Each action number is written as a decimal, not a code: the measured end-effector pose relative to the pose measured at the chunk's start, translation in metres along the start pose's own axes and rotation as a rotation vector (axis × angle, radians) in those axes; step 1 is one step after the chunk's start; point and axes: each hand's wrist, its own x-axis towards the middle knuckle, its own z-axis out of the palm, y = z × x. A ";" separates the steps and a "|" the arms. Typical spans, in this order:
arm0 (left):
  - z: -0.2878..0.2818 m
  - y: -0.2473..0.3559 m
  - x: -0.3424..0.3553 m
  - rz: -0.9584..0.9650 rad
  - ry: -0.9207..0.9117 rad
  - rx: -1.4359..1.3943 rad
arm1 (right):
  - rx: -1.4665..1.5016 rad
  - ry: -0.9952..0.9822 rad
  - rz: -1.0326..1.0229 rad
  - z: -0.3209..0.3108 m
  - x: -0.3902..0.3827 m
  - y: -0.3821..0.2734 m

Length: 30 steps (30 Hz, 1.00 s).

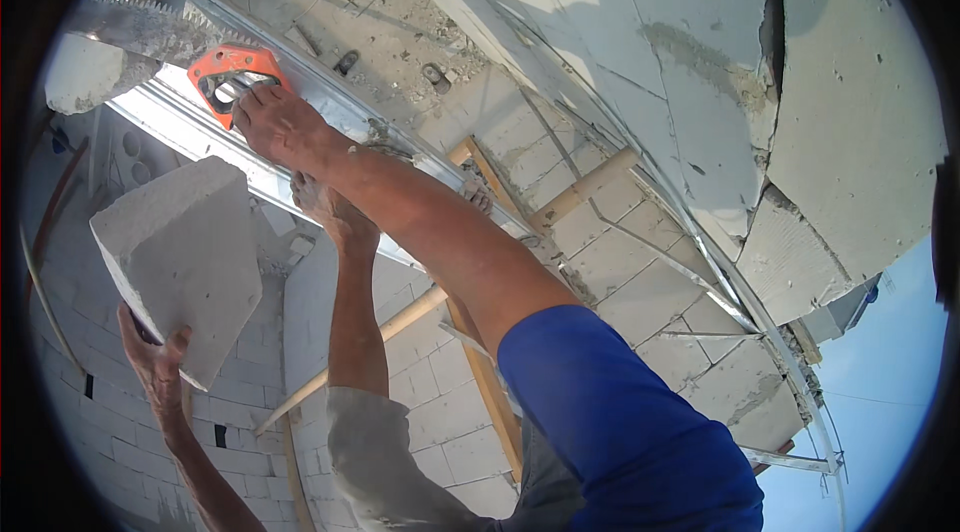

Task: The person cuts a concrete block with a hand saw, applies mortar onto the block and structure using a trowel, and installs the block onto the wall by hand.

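Note:
My right hand [268, 120], at the end of the blue-sleeved arm, is closed round the orange handle [236, 60] of a hand saw. The saw's dusty toothed blade [150, 27] points left, over a rough light block piece [95, 72] beside a metal-faced ledge [345, 117]. At the lower left my left hand [158, 364] grips the bottom of a pale aerated concrete block [190, 252]. Its thumb presses the near face, and most of its fingers are hidden behind. A co-worker's hand [335, 217], below a grey sleeve, rests at the ledge under my right forearm; its fingers are partly hidden.
Wooden poles and braces [485, 387] cross beneath the arms. Pale block walls [440, 412] lie below them. A large pale wall [680, 52] with a dark crack fills the upper right, beside a long metal rail [745, 297]. Rubble and a pair of shoes [436, 79] lie beyond the ledge.

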 end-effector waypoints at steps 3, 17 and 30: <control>-0.005 -0.022 -0.006 -0.048 -0.033 -0.038 | -0.238 -0.039 0.096 0.025 0.011 -0.003; 0.006 -0.020 -0.022 -0.025 -0.068 -0.101 | 0.332 0.252 0.228 -0.104 -0.018 -0.007; 0.057 0.068 0.088 0.405 -0.261 -0.056 | 0.381 0.372 0.518 -0.244 -0.211 0.023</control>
